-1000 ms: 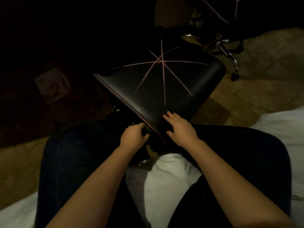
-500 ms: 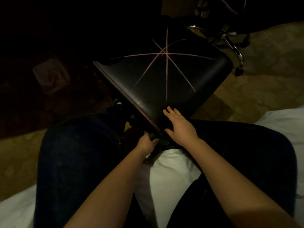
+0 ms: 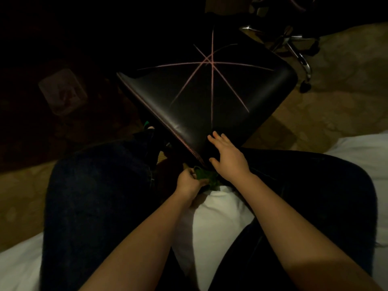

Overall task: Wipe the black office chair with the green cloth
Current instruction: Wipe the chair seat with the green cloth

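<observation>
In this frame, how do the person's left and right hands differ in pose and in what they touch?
The left hand is curled and grips the green cloth; the right hand lies flat, fingers spread, gripping nothing. The right hand rests on the near corner of the black office chair; the left hand sits lower, below that corner. Both are bare and close together.

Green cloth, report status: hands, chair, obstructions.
Left hand grips green cloth, bunched just below black office chair near corner. Right hand flat on that corner, fingers straight. Cloth not on the pink-lined panel; nothing seen blocking it.
</observation>
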{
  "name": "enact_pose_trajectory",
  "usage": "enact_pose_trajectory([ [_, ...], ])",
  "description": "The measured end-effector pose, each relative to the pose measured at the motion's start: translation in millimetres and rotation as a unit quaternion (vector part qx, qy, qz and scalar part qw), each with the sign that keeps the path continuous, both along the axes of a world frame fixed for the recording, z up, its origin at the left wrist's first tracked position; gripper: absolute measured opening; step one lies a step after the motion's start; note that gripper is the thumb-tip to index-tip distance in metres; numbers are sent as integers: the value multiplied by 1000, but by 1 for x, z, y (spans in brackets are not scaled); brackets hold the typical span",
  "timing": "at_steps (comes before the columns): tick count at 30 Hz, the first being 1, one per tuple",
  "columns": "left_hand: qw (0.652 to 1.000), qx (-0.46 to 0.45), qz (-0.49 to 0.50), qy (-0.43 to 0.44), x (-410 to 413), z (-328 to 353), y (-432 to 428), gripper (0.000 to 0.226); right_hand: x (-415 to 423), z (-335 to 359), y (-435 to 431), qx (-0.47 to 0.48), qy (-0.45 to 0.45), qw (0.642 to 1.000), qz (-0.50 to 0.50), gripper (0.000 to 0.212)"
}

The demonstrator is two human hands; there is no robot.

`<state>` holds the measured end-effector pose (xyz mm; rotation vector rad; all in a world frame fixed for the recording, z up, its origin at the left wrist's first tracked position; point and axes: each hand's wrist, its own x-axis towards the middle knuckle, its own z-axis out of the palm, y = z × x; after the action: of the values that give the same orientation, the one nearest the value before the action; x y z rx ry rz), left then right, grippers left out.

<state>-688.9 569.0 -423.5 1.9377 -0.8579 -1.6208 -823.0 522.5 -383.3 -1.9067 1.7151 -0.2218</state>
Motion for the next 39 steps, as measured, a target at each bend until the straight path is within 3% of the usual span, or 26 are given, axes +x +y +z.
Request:
enact_pose_trajectory([
  [2, 998, -41, -6, -43, -1, -4, 0, 20, 0, -1, 0, -2, 0, 1000, -1, 69],
  [5, 993, -76, -14, -92, -5, -6, 0, 24, 0, -3, 1, -7, 3, 1000, -2, 69],
  [12, 979, -155, -24, -128, -5, -3, 0, 23, -1, -1, 2, -26, 79, 996, 4, 68],
  [17, 973, -186, 11, -133, -2, 9, -12, 31, 0, 2, 2, -23, 83, 996, -4, 67],
  [21, 971, -187, 65, -131, -1, 20, -22, 15, -1, 3, 2, -27, 80, 996, -4, 66],
  [24, 960, -197, 106, -168, 17, 29, -46, 20, 0, 1, 3, -27, 71, 997, -7, 68],
  [30, 939, -263, -52, -214, 27, 39, -51, 19, 1, -4, 1, -21, 42, 999, -22, 70],
  [35, 890, -346, -146, -258, 15, 29, -34, 21, 1, -6, 1, -20, 39, 999, -25, 70],
  [39, 853, -360, -235, -294, 2, 26, -20, 30, -2, -4, 0, -20, 30, 999, -31, 70],
])
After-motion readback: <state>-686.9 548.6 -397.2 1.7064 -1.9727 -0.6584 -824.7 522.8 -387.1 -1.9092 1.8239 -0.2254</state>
